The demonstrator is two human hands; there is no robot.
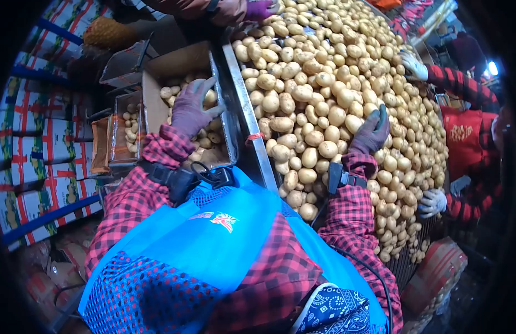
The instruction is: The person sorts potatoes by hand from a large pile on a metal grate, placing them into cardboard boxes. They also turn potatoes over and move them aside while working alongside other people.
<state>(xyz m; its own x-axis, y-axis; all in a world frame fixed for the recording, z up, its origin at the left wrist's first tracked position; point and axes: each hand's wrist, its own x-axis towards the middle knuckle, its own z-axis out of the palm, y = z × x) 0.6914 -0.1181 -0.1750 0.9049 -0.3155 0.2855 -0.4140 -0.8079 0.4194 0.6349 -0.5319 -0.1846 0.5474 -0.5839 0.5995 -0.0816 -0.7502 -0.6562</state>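
My left hand (193, 108), in a purple-grey glove, is over a cardboard box (180, 57) partly filled with potatoes (167, 93). Its fingers and thumb are spread, and a potato shows in the gap between them; I see no firm grip on it. On the big heap of potatoes (327, 148) to the right, my right hand (371, 131) lies in a similar glove. Its fingers are stretched out against the potatoes, and its palm side is hidden. A metal rail (248, 103) runs between the box and the heap.
A smaller box (126, 149) of potatoes stands left of the large one. Stacked printed cartons (43, 150) fill the left side. Across the heap, a person's white-gloved hands (432, 202) touch the potatoes' edge. Another person's purple glove (260, 9) is at the top.
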